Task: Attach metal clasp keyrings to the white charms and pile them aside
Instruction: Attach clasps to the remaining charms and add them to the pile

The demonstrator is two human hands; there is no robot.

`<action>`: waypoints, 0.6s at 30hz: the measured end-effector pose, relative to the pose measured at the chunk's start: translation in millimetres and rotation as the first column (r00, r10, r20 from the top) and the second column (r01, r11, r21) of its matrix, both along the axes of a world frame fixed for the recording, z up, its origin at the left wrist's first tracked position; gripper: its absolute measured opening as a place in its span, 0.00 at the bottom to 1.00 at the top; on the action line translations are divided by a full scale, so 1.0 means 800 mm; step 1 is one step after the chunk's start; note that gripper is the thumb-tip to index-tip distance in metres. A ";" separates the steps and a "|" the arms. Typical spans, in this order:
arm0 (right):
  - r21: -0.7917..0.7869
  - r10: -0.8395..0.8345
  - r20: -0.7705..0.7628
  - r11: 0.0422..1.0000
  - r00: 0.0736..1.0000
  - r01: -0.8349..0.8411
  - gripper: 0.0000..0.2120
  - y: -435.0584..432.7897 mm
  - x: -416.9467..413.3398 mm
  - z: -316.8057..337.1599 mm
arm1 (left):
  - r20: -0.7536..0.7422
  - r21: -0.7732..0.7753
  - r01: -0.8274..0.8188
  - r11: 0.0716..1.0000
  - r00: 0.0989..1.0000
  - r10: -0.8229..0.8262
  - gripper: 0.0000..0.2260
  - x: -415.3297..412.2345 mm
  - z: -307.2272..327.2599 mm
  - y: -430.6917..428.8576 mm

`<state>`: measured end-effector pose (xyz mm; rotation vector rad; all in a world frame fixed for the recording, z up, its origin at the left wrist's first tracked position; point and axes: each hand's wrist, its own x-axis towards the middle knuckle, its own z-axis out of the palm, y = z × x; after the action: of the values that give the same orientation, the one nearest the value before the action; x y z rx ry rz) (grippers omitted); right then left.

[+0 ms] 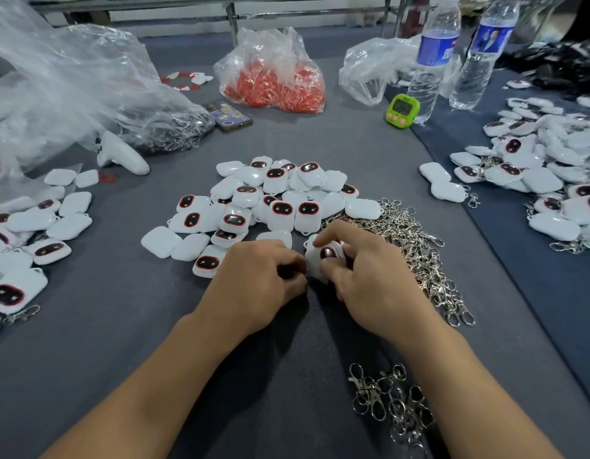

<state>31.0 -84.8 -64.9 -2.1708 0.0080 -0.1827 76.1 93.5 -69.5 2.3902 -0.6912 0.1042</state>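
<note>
My right hand (363, 273) grips a white charm (320, 256) with a dark oval face, just above the grey cloth. My left hand (257, 279) is curled tight against the charm's left edge, fingertips pinched; what they pinch is hidden. Behind my hands lies a heap of loose white charms (270, 200). A long pile of metal clasp keyrings (416, 246) runs along the right of my right hand, and a smaller bunch of clasps (393, 405) lies near my right forearm. Charms with clasps attached are piled at the left (28, 240) and at the right (545, 167).
At the back stand a bag of red parts (273, 77), a big clear plastic bag (65, 84), a phone (227, 115), a green timer (402, 111) and two water bottles (432, 58). A white controller (121, 154) lies at the left.
</note>
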 end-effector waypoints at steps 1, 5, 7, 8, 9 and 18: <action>-0.016 0.007 -0.008 1.000 1.000 -0.007 0.09 -0.001 0.001 0.000 | 0.013 0.005 0.008 1.000 1.000 -0.008 0.06 -0.001 0.000 0.000; -0.037 0.034 -0.046 0.999 0.998 -0.036 0.11 -0.005 0.006 0.002 | 0.073 0.020 0.011 1.000 0.997 -0.013 0.05 -0.003 -0.002 0.001; -0.046 0.048 -0.062 0.998 0.997 -0.051 0.12 -0.007 0.007 0.004 | 0.109 0.024 0.002 1.000 0.994 -0.005 0.03 -0.005 -0.002 0.000; -0.045 0.058 -0.068 0.997 0.996 -0.061 0.12 -0.008 0.006 0.004 | 0.130 0.021 -0.005 1.000 0.992 0.002 0.03 -0.006 -0.002 -0.001; -0.040 0.065 -0.072 0.997 0.995 -0.068 0.12 -0.009 0.006 0.004 | 0.148 0.016 -0.013 1.000 0.989 0.011 0.03 -0.007 -0.002 -0.001; 0.503 0.053 -0.219 0.862 0.974 0.066 0.13 -0.013 0.006 0.011 | 0.130 -0.269 -0.057 0.961 0.987 0.095 0.09 -0.007 -0.005 -0.005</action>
<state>35.6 -95.4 -55.9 -1.6482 0.1757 0.0639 70.7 89.7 -73.6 2.1656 -0.6074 0.3791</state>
